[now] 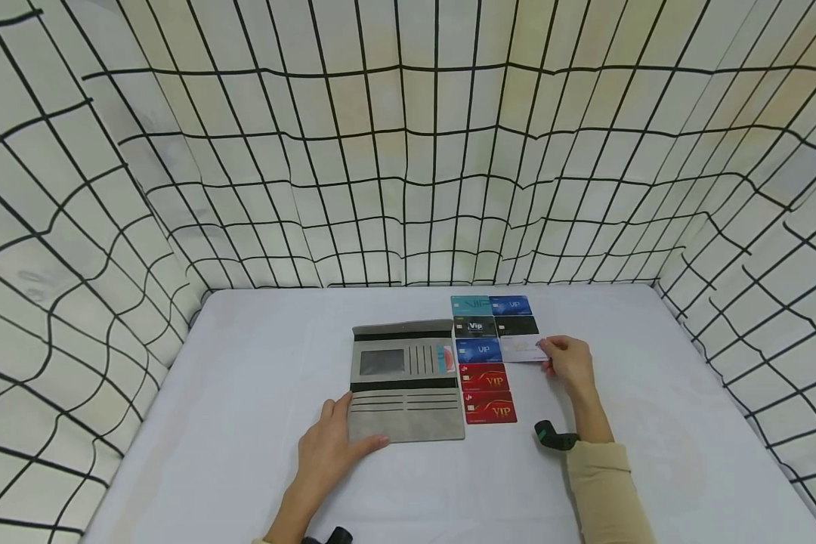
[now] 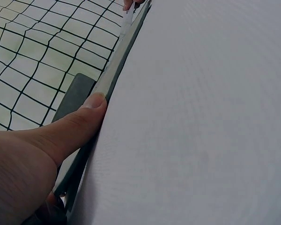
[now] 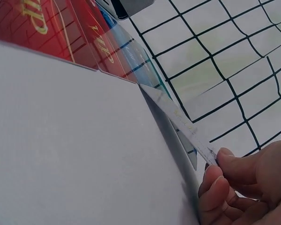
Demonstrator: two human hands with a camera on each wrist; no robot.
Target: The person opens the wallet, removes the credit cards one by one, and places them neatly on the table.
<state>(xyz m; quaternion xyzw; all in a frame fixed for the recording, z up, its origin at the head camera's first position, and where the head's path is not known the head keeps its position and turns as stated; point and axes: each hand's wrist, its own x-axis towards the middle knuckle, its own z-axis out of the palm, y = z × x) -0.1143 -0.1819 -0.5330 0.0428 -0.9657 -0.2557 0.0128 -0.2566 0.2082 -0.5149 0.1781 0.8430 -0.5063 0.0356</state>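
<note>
A grey long wallet point(image 1: 406, 419) lies unfolded, with card slots and a clear window in its upper half. My left hand point(image 1: 328, 446) rests at its lower left corner, the straight thumb point(image 2: 96, 100) on the near edge. My right hand point(image 1: 571, 363) pinches a white card point(image 1: 522, 348) by its right end between thumb and fingers. In the right wrist view the white card point(image 3: 180, 119) tilts, its held end raised above the table. Beside its left end lies a blue VIP card point(image 1: 479, 350); a black card point(image 1: 517, 325) is just beyond it.
Right of the wallet, two red VIP cards point(image 1: 488, 407) lie nearest, with a black Vip card point(image 1: 474, 326), a teal card point(image 1: 471, 305) and another blue card point(image 1: 511, 304) farther back. The white table point(image 1: 231, 423) is bordered by black netting point(image 1: 408, 177).
</note>
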